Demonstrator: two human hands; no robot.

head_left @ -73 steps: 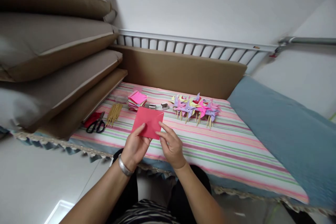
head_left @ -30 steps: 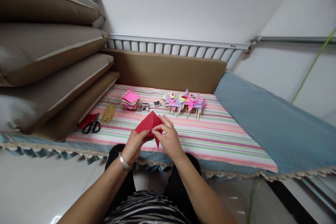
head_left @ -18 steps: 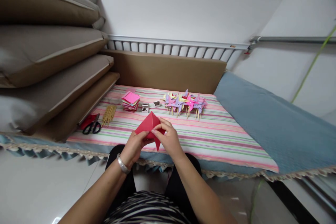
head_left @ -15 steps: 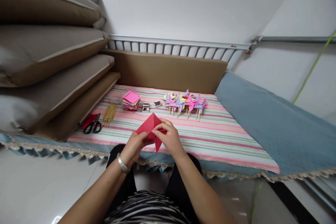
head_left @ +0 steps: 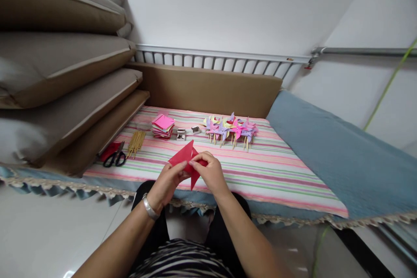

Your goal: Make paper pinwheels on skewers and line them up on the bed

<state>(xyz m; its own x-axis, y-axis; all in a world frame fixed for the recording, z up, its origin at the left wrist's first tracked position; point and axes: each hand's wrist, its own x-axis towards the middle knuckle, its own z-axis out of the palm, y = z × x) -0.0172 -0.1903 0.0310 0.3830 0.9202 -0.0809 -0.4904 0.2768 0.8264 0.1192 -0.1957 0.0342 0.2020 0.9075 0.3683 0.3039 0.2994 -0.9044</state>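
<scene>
A red paper square (head_left: 183, 155), cut and partly folded, is held between both hands above the front edge of the striped cloth. My left hand (head_left: 170, 179) pinches its left side with thumb and fingers. From the right, my right hand (head_left: 209, 170) pinches a flap near the paper's middle. Beyond them lie a stack of coloured paper squares (head_left: 163, 125), a small open box (head_left: 181, 134) and a second small box (head_left: 195, 129). Several finished paper pinwheels (head_left: 228, 129) on sticks lie in a cluster to the right.
Black-handled scissors (head_left: 114, 158) lie at the left beside red paper scraps (head_left: 108, 151) and a bundle of wooden sticks (head_left: 136, 143). Large cushions (head_left: 65, 54) are piled on the left. A brown padded board (head_left: 208, 89) stands along the back, and a blue cover (head_left: 339, 147) lies right.
The red paper has turned slightly, and a gap between its flaps now shows near the right fingers. Both hands keep nearly the same place.
</scene>
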